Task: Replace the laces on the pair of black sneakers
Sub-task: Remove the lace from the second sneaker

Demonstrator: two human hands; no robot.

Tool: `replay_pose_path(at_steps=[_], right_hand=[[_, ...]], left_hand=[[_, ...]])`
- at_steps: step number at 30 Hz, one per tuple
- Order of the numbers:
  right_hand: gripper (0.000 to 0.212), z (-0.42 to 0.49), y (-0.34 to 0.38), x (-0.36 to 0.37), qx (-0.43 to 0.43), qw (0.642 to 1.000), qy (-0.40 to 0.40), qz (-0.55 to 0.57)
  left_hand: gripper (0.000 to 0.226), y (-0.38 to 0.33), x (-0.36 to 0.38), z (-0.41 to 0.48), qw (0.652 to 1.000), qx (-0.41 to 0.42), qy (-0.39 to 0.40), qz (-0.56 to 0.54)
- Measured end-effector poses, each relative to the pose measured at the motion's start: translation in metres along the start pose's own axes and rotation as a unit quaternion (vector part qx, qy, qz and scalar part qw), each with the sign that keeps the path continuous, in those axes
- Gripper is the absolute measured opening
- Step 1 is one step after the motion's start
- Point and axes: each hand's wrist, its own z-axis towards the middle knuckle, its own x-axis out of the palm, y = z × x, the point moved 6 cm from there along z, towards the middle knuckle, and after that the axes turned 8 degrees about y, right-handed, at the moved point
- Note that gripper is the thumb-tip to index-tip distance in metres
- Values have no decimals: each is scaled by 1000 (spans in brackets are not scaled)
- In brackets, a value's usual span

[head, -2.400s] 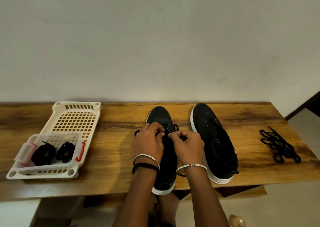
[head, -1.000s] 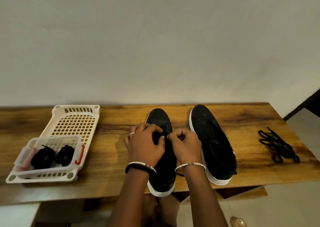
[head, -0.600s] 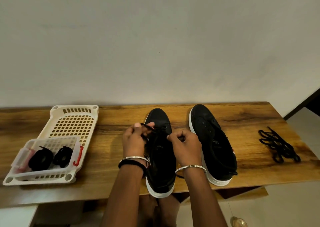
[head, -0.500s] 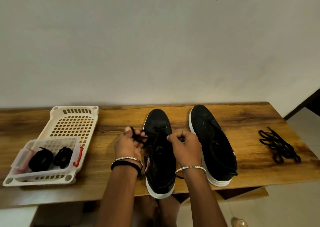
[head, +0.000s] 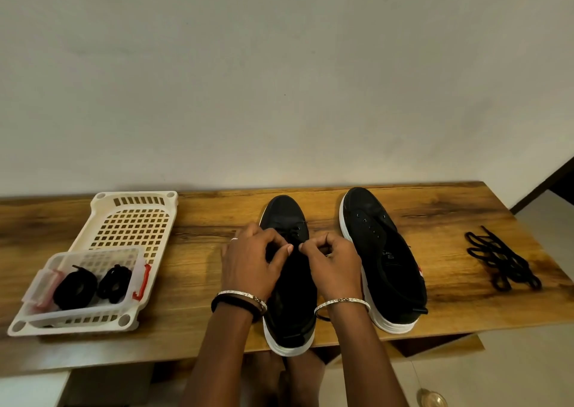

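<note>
On my feed, left hand and right hand each have a grip pinching the lace on the left sneaker.

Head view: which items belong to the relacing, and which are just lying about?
Job: left sneaker, right sneaker, lace pinched by left hand and right hand, coiled laces, loose laces.
Lying about: white basket, clear box.
</note>
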Motion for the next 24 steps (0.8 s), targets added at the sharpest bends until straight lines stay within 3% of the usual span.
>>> replay_pose_path(at_steps=[3, 5, 6, 7, 9, 10, 11, 12, 13, 15, 17, 20, 22, 24], right_hand=[[7, 0, -1, 0, 1, 1000, -3, 2], [7, 0, -1, 0, 3, 1000, -2, 9], [8, 0, -1, 0, 3, 1000, 0, 10], [8, 0, -1, 0, 4, 1000, 1, 11], [8, 0, -2, 0, 6, 1000, 2, 14], [8, 0, -2, 0, 6, 1000, 2, 16], [7, 0, -2, 0, 6, 1000, 2, 19], [7, 0, -2, 0, 7, 1000, 2, 20], [7, 0, -2, 0, 8, 1000, 2, 20], [7, 0, -3, -1, 11, 1000, 2, 21], [8, 0, -3, -1, 13, 1000, 1, 23], [6, 0, -2, -1, 14, 1000, 4, 23], [6, -1, -2, -1, 15, 1000, 6, 23], [5, -1, 0, -1, 8, 1000, 5, 14]], left_hand=[[8, -4, 5, -1, 1000, -5, -17, -10], [10, 5, 4, 1, 984, -40, -52, -168], [15, 11, 4, 3, 948, -76, -56, -302], [18, 16, 6, 3, 891, -110, -54, -438], [22, 18, 8, 1, 743, -149, -48, -651], [23, 18, 7, 0, 681, -159, -49, -713], [24, 21, 6, -1, 647, -170, -57, -741], [26, 26, 4, -3, 654, -184, -72, -730], [26, 32, 0, -5, 707, -196, -94, -673], [19, 38, -17, -7, 856, -168, -147, -466], [12, 26, -30, -5, 939, -71, -163, -294], [18, 15, -19, -3, 987, -12, -54, -153], [27, 16, -9, -4, 998, -48, 5, -43], [30, 15, -8, -5, 997, -81, 21, 1]])
